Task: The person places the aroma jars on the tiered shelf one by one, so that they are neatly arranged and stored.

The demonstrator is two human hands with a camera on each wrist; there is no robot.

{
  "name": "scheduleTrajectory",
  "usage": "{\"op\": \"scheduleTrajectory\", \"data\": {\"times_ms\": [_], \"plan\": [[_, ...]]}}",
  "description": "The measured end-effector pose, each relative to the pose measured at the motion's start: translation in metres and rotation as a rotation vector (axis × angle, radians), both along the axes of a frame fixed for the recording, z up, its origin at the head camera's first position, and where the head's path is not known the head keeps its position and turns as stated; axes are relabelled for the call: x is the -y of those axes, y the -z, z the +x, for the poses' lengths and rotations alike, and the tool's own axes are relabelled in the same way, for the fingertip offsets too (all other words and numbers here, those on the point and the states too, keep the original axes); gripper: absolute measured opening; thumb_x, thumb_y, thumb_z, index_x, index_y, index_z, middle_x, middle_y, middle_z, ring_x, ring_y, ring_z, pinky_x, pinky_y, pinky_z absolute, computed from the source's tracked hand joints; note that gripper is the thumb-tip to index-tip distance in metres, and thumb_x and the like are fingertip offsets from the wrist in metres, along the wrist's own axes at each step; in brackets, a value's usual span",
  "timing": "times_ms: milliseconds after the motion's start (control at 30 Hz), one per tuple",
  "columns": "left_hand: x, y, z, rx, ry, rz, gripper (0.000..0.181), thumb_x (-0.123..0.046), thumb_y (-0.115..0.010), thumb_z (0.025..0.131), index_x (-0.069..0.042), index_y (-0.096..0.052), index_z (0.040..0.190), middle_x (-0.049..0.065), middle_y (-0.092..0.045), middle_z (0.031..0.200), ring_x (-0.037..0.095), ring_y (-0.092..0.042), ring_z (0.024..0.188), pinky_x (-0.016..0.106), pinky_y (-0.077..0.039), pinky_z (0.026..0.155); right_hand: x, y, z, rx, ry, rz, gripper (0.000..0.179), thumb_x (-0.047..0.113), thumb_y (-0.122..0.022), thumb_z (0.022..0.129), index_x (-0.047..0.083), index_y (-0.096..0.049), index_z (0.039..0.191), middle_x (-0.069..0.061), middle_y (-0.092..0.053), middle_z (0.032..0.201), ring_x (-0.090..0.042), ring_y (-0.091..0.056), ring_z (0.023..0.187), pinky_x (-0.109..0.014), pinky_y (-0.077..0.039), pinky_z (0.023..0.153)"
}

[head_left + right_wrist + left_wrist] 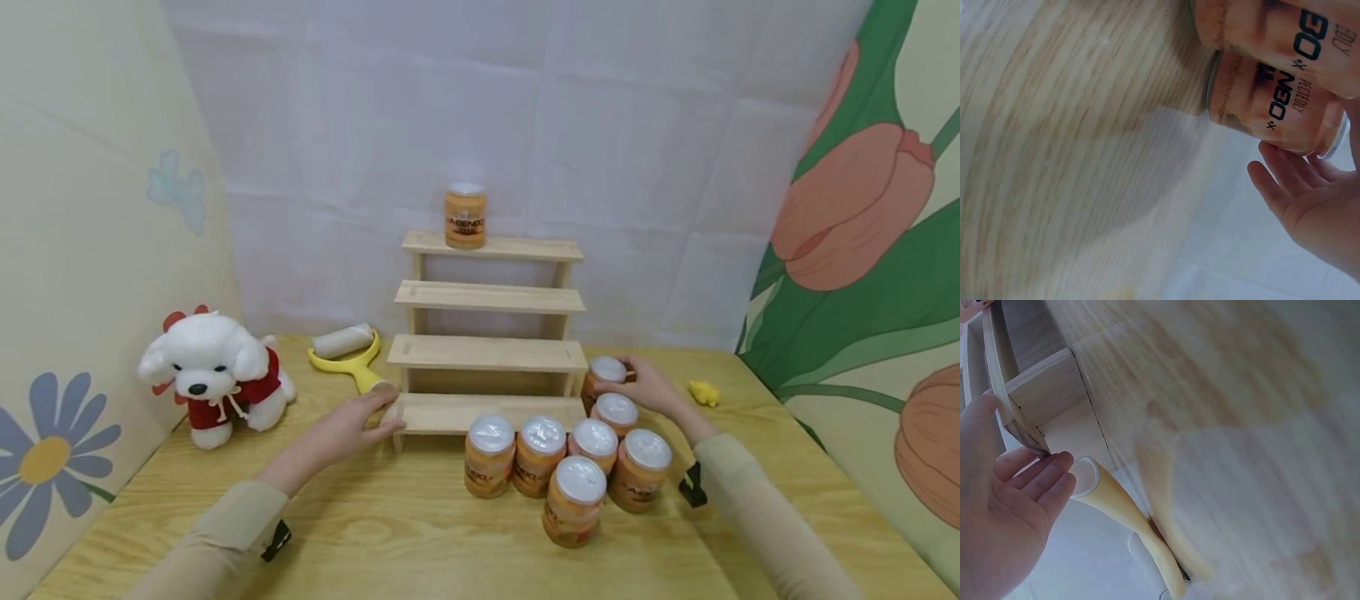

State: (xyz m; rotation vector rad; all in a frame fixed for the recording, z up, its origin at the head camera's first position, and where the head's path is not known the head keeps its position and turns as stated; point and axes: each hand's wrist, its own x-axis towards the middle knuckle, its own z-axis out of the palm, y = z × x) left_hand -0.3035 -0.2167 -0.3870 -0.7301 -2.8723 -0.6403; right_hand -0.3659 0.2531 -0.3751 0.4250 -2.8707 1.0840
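A light wooden four-step rack stands at the back of the table. My left hand grips the left end of its lowest step; in the left wrist view the thumb lies on one face, fingers curled at the other. My right hand holds an orange can beside the rack's right end. In the right wrist view, the fingers curl against that can, and the thumb is hidden. Several more orange cans with silvery lids, such as the front one, stand upright before the rack. Another can sits on the top step.
Left of the rack lies a yellow-handled lint roller. A white plush dog in red clothes sits farther left. A small yellow object lies at the right. Pale cloth hangs behind, with flower-printed panels on both sides.
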Motion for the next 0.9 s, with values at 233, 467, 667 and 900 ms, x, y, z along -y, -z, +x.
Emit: {"op": "scheduleTrajectory", "data": {"times_ms": [233, 467, 667, 900], "plan": [[0.000, 0.003, 0.001, -0.017, -0.001, 0.017, 0.060, -0.042, -0.056, 0.093, 0.003, -0.049, 0.132, 0.026, -0.050, 0.134, 0.042, -0.047, 0.124, 0.055, -0.040, 0.100, -0.002, 0.000, 0.004, 0.004, -0.019, -0.016, 0.064, 0.039, -0.067, 0.086, -0.001, -0.049, 0.132, -0.024, -0.055, 0.125, -0.039, -0.056, 0.111, -0.045, -0.051, 0.086], [0.001, 0.004, 0.000, 0.009, 0.003, 0.077, 0.061, -0.041, -0.057, 0.092, 0.003, -0.049, 0.133, 0.025, -0.050, 0.134, 0.042, -0.048, 0.122, 0.054, -0.041, 0.099, -0.009, -0.001, 0.011, -0.035, -0.035, 0.012, 0.057, 0.033, -0.066, 0.088, -0.004, -0.051, 0.129, -0.025, -0.056, 0.122, -0.040, -0.056, 0.109, -0.046, -0.051, 0.086], [0.002, 0.004, -0.001, -0.004, 0.009, 0.073, 0.061, -0.041, -0.056, 0.093, 0.004, -0.049, 0.133, 0.026, -0.051, 0.133, 0.042, -0.048, 0.122, 0.054, -0.041, 0.099, -0.013, -0.003, 0.016, -0.041, 0.001, 0.024, 0.056, 0.033, -0.066, 0.087, -0.004, -0.053, 0.126, -0.025, -0.057, 0.120, -0.039, -0.057, 0.108, -0.045, -0.051, 0.086], [0.002, 0.004, -0.001, -0.014, 0.018, 0.043, 0.061, -0.042, -0.056, 0.093, 0.005, -0.049, 0.132, 0.026, -0.051, 0.133, 0.042, -0.048, 0.122, 0.055, -0.041, 0.099, -0.022, -0.016, 0.021, -0.001, 0.030, -0.085, 0.059, 0.034, -0.069, 0.085, -0.003, -0.050, 0.128, -0.023, -0.056, 0.119, -0.035, -0.057, 0.106, -0.041, -0.053, 0.080]]}}
